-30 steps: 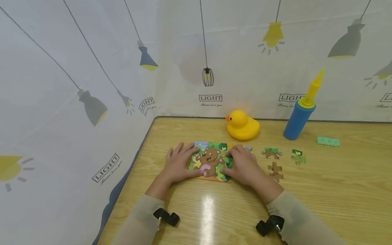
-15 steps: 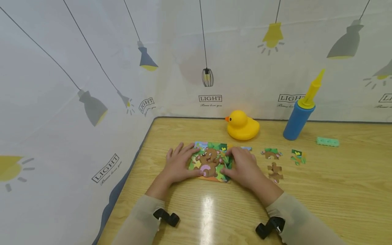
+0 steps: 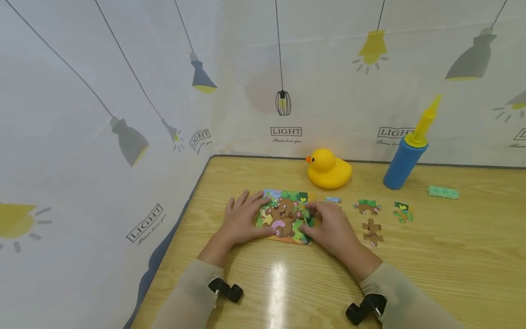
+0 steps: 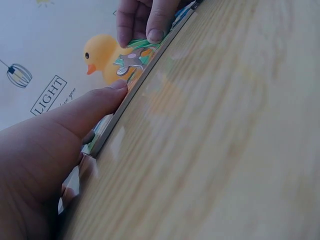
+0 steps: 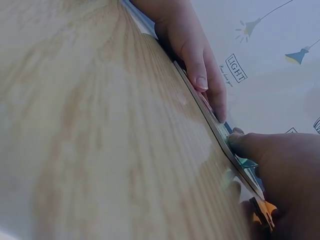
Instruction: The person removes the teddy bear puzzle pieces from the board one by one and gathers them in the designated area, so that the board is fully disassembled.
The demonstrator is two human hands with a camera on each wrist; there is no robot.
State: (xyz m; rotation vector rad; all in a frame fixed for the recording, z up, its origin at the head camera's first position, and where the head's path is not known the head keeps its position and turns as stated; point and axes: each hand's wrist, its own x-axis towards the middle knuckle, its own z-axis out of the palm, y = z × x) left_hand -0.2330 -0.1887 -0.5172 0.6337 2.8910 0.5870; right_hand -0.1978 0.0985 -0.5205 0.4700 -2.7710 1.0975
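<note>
Wooden bench [image 3: 452,256] fills the lower frame in my head view, with both sleeves coming in from the bottom edge. My left hand [image 3: 242,219] lies flat with straight fingers on the left edge of the bear puzzle [image 3: 283,217], its thumb pressed along the near rim of the board, as the left wrist view shows. My right hand [image 3: 333,226] covers the puzzle's right side, fingers curled down onto a green piece [image 3: 309,221] at the board's right edge; whether it pinches or only presses that piece I cannot tell. Just right of that hand, loose puzzle pieces [image 3: 371,230] lie scattered mid-frame. Farther back stand a yellow rubber duck [image 3: 328,169] at centre, a blue and yellow pump [image 3: 404,157] to its right, and a green block [image 3: 444,192] towards the right edge.
</note>
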